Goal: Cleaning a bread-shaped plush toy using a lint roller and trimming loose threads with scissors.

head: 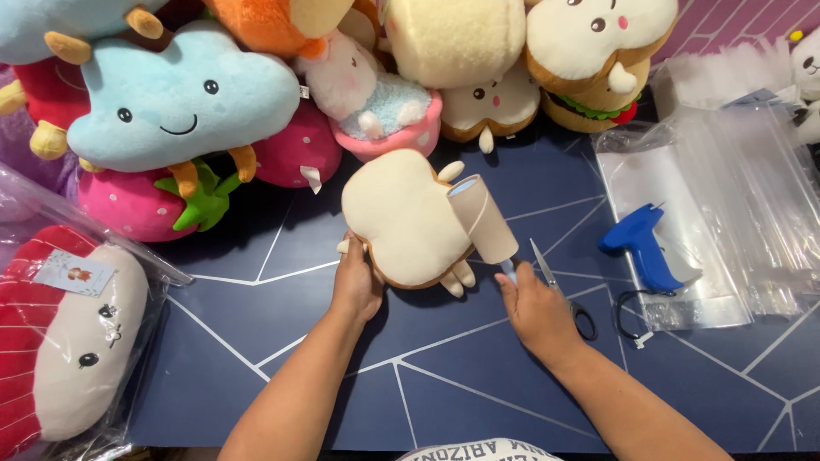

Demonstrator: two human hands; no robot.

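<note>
Left hand (357, 282) grips the toast-shaped plush (408, 218) flat on the navy mat (444, 401); right hand (530, 307) holds a lint roller (483, 218) against it. Adhesive drag may shift the plush; the scissors (559, 290) lie just beside the right hand.

A blue tagging gun (639, 245) lay on clear bags (726, 205); scissors (559, 290) and a cloud plush (179, 98) sat nearby.

A: What surface fills the view?
B: A dark navy tabletop (478, 401), crossed by thin white lines forming irregular polygons.

A: And beyond it?
B: At upper right, a strip of pinkish-purple brick-patterned wall (735, 21). Lighting is even and soft, casting faint shadows on the tabletop.
</note>
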